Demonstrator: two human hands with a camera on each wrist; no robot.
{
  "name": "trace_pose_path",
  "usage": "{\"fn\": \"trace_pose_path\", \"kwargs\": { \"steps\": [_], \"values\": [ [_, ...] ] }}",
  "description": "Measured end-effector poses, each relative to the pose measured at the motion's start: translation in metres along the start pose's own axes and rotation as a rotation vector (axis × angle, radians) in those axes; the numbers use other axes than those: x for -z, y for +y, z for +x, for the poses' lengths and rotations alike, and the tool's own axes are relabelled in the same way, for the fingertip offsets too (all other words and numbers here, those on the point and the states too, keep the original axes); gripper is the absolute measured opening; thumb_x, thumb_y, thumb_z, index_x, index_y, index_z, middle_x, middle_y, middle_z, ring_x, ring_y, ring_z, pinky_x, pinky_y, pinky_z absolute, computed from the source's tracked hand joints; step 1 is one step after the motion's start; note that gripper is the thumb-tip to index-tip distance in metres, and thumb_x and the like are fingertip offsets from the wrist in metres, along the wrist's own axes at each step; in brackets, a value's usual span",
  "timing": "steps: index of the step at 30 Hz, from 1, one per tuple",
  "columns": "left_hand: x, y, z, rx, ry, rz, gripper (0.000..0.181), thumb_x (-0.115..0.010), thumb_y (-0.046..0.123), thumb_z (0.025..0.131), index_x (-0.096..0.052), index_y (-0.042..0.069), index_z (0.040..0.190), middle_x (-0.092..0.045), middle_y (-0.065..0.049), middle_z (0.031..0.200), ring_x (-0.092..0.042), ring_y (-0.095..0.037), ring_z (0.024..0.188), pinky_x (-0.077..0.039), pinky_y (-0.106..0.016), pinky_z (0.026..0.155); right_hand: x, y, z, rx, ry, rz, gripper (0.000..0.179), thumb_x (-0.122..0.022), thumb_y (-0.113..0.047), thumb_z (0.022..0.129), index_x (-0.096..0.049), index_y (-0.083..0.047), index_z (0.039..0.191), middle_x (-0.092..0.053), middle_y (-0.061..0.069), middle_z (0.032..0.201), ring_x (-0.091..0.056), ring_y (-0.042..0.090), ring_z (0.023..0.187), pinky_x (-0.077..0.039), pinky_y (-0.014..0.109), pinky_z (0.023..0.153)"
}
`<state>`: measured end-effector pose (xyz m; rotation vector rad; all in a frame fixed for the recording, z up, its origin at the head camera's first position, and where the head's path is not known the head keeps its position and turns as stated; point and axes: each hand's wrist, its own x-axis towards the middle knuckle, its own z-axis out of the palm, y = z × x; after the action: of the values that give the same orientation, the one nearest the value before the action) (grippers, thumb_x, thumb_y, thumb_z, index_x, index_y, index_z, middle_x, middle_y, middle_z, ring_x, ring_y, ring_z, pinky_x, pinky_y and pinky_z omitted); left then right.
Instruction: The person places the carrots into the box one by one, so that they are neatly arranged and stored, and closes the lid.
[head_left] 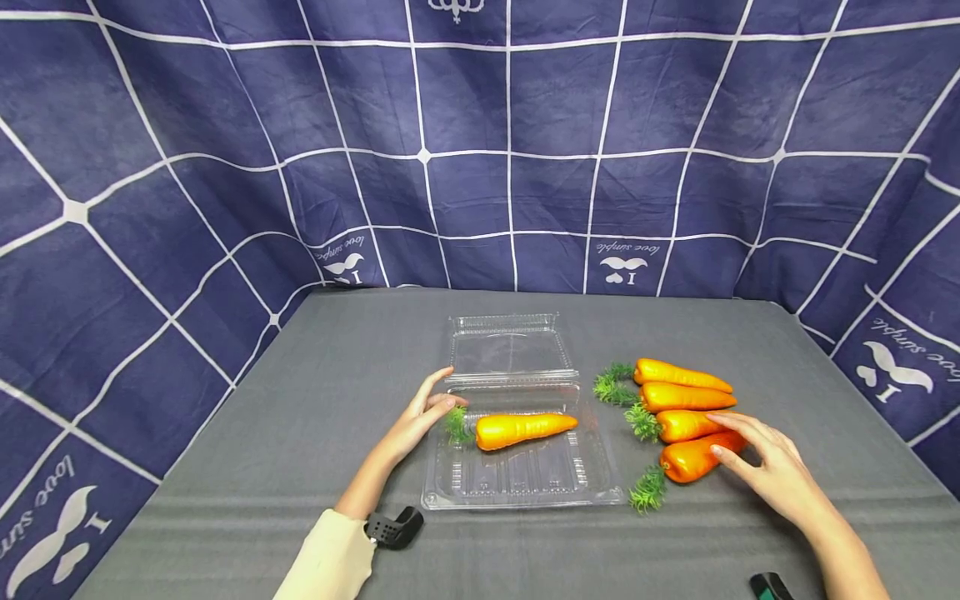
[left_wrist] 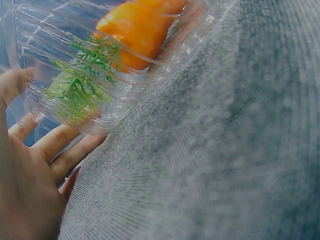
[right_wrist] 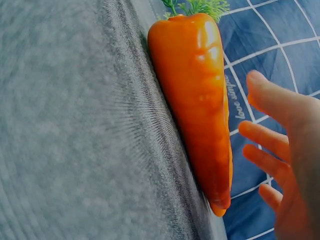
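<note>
Your left hand (head_left: 412, 427) is at the left side of the clear container (head_left: 525, 498); its fingers (left_wrist: 59, 142) are extended and loosely spread by the wall, and I cannot tell if they press it. One carrot (head_left: 517, 431) lies inside, with its green top to the left. The lid (head_left: 510, 354) is folded back. Your right hand (head_left: 776, 471) is over the nearest of four carrots (head_left: 686, 396) on the tabletop (head_left: 300, 417); its fingers are apart, slightly bent, and hold nothing.

We log one orange, green-topped carrot (head_left: 517, 431) lying crosswise in the open clear box (head_left: 521, 485); right of the box, four carrots (head_left: 682, 426) side by side.
</note>
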<state>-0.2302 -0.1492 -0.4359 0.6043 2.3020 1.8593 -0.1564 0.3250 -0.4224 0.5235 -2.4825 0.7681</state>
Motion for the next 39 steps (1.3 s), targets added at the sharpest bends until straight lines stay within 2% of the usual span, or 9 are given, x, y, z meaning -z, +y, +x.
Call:
{"fn": "trace_pose_path", "kwargs": {
  "steps": [3, 5, 14, 20, 27, 32, 39],
  "values": [
    [0.0, 0.001, 0.001, -0.003, 0.002, 0.004, 0.055, -0.044, 0.02, 0.095, -0.019, 0.012, 0.143, -0.062, -0.023, 0.111, -0.054, -0.032, 0.111, -0.033, -0.044, 0.099, -0.002, 0.0, -0.002, -0.044, -0.056, 0.012, 0.046, -0.071, -0.014, 0.075, -0.057, -0.015, 0.119, -0.042, -0.028, 0.12, -0.02, -0.025, 0.114, -0.014, 0.043, 0.101],
    [0.001, 0.001, 0.001, -0.003, 0.005, 0.009, 0.055, -0.045, 0.021, 0.095, -0.019, 0.012, 0.144, -0.062, -0.023, 0.111, -0.055, -0.031, 0.11, -0.033, -0.044, 0.099, -0.003, -0.001, -0.003, -0.064, -0.091, 0.03, 0.048, -0.071, -0.016, 0.076, -0.055, -0.016, 0.121, -0.039, -0.029, 0.121, -0.017, -0.025, 0.115, -0.013, 0.055, 0.096],
    [0.001, 0.001, 0.002, -0.023, 0.007, 0.003, 0.055, -0.044, 0.019, 0.095, -0.019, 0.011, 0.143, -0.062, -0.024, 0.11, -0.055, -0.031, 0.11, -0.033, -0.042, 0.099, -0.003, 0.001, -0.001, -0.053, -0.107, 0.034, 0.053, -0.078, -0.018, 0.067, -0.058, -0.017, 0.116, -0.046, -0.01, 0.115, -0.018, -0.023, 0.111, -0.015, 0.057, 0.093],
    [0.002, 0.005, 0.001, 0.007, -0.006, -0.007, 0.054, -0.043, 0.015, 0.096, -0.018, 0.011, 0.144, -0.06, -0.027, 0.112, -0.055, -0.029, 0.111, -0.032, -0.043, 0.1, -0.004, 0.0, -0.002, -0.062, -0.119, 0.021, 0.052, -0.08, -0.02, 0.065, -0.059, -0.015, 0.112, -0.047, 0.001, 0.111, -0.016, -0.024, 0.109, -0.018, 0.057, 0.086],
    [-0.002, 0.027, -0.007, 0.022, -0.012, 0.017, 0.053, -0.041, 0.011, 0.096, -0.017, 0.005, 0.143, -0.058, -0.031, 0.113, -0.053, -0.034, 0.111, -0.032, -0.043, 0.099, -0.008, 0.002, -0.005, -0.072, -0.12, 0.01, 0.051, -0.081, -0.022, 0.063, -0.06, -0.017, 0.11, -0.048, 0.0, 0.106, -0.02, -0.021, 0.105, -0.02, 0.055, 0.084],
    [-0.004, 0.029, -0.007, 0.034, -0.02, 0.017, 0.053, -0.041, 0.011, 0.096, -0.016, 0.004, 0.143, -0.057, -0.031, 0.113, -0.052, -0.036, 0.112, -0.032, -0.043, 0.1, -0.009, 0.003, -0.006, -0.066, -0.122, -0.024, 0.049, -0.082, -0.025, 0.061, -0.062, -0.02, 0.105, -0.05, -0.001, 0.103, -0.026, -0.016, 0.102, -0.022, 0.053, 0.082],
    [-0.003, 0.028, -0.007, 0.022, -0.018, 0.01, 0.053, -0.042, 0.011, 0.096, -0.018, 0.008, 0.143, -0.058, -0.03, 0.113, -0.053, -0.034, 0.112, -0.032, -0.043, 0.1, -0.008, 0.003, -0.006, -0.072, -0.168, -0.052, 0.047, -0.081, -0.028, 0.061, -0.062, -0.023, 0.103, -0.051, -0.002, 0.103, -0.029, -0.009, 0.1, -0.023, 0.049, 0.08]
  ]
}}
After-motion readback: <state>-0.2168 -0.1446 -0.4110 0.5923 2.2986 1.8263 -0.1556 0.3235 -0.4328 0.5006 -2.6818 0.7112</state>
